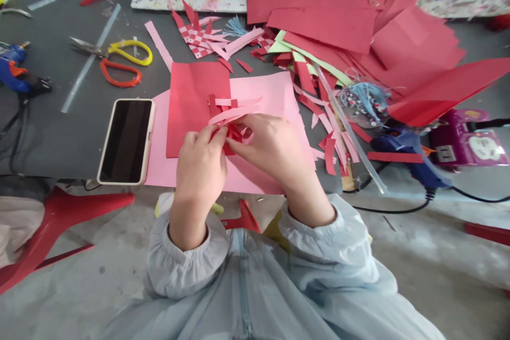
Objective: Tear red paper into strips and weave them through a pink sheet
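Note:
My left hand (203, 162) and my right hand (273, 143) meet over red and pink paper strips (235, 109). The strips cross one another in a partly woven piece, and the fingertips of both hands pinch it. My fingers hide its lower part. Beneath lie a red paper sheet (191, 95) and a larger pink sheet (263, 178). A finished-looking woven red and pink paper piece (195, 37) with pointed ends rests farther back on the table.
Scissors (105, 56) with yellow and red handles and a phone (126, 141) are on the left. Red paper sheets (322, 26), paper scraps (330, 133), a clear glue stick (350, 127), a blue glue gun (414, 154) and a purple box (470, 141) crowd the right. Another glue gun (18, 71) lies far left.

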Demonstrator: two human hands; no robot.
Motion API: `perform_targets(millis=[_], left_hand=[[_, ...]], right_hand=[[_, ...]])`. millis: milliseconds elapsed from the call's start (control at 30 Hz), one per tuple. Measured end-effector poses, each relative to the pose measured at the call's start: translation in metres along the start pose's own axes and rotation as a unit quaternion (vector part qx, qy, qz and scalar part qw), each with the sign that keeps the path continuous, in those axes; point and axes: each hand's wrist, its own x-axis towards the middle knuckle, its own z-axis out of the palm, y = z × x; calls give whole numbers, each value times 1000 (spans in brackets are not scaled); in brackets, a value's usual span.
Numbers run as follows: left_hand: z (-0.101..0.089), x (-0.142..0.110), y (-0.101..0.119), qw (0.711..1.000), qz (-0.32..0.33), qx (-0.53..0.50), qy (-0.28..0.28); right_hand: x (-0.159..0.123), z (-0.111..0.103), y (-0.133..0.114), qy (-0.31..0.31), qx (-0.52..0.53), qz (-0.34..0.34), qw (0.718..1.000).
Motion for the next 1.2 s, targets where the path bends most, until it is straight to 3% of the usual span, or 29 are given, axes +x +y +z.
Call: perform_targets(millis=[233, 467, 733, 1200], left_hand=[[0, 2, 2, 1000, -8, 16, -10], [2, -2, 0, 1000, 8, 6, 17], [1, -2, 0, 1000, -11, -4, 6], [0, 0, 13, 996, -18, 79, -30]], right_hand=[[0, 4, -1, 13, 1, 1, 1000], [2, 6, 4, 18, 30, 12, 999], [6, 2, 5, 15, 27, 72, 997], [12, 3, 23, 61, 161, -2, 985]])
